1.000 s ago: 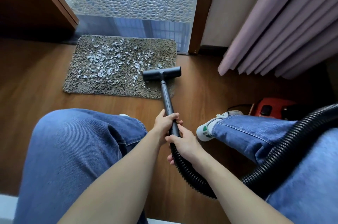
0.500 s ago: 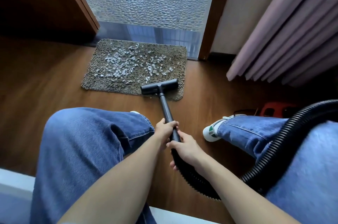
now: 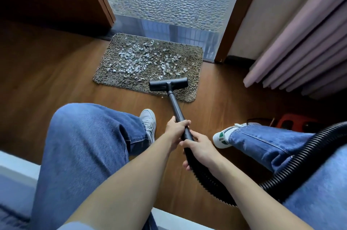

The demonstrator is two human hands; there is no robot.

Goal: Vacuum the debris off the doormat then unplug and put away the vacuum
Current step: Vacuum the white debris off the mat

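While pale, paper-like debris (image 3: 135,60) litters the shaggy brown doormat (image 3: 193,64) at 12 o'clock from the seated person, thickest from centre to 11 o'clock, the black T-shaped nozzle (image 3: 168,84) sits on the pile near the mat's 5 o'clock corner. Step in hand: vacuuming, w/ most scraps apparently yet to lift. The left hand (image 3: 175,129) wraps the smooth rigid wand (image 3: 175,107); the right hand (image 3: 199,148), just behind, grips where it meets the ribbed hose (image 3: 300,158). Next move prob. calls for pushing toward 11 o'clock thru the scatter, lightly, so deep pile doesn't snag. Red vacuum body (image 3: 293,121) at 3 o'clock on glossy wood-grain floor (image 3: 56,79); pleated mauve curtain (image 3: 300,51) at 2.
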